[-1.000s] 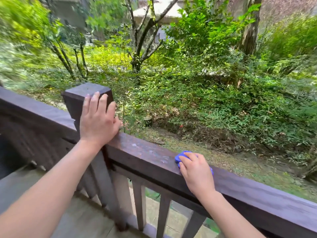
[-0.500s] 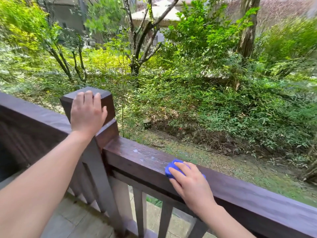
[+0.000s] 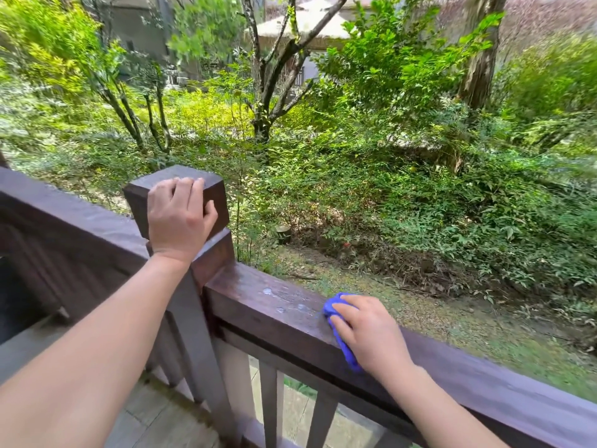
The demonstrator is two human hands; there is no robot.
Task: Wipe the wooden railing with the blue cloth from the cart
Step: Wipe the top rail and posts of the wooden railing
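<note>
Right hand (image 3: 371, 334) presses flat on the blue cloth (image 3: 342, 342), fingers spread over it, cloth bunched under the palm and draped over the top and near edge of the wooden railing (image 3: 281, 315). Left hand (image 3: 179, 218) clamps on the square post cap (image 3: 176, 189), fingers curled over its top, thumb on the side face, bracing. Hands are well apart. Compared with a second ago the cloth hand sits a bit closer to the post, so the stroke runs leftward along the rail top; the left hand has shifted from flat against the post to a grip over the cap. Pale wet-looking spots (image 3: 284, 302) lie on the rail top between cloth and post, not yet reached. Judgement: wiping is mid-stroke, the stretch near the post remains. Balusters (image 3: 269, 402) below, greenery (image 3: 387, 156) beyond the railing. Cart not in view.
</note>
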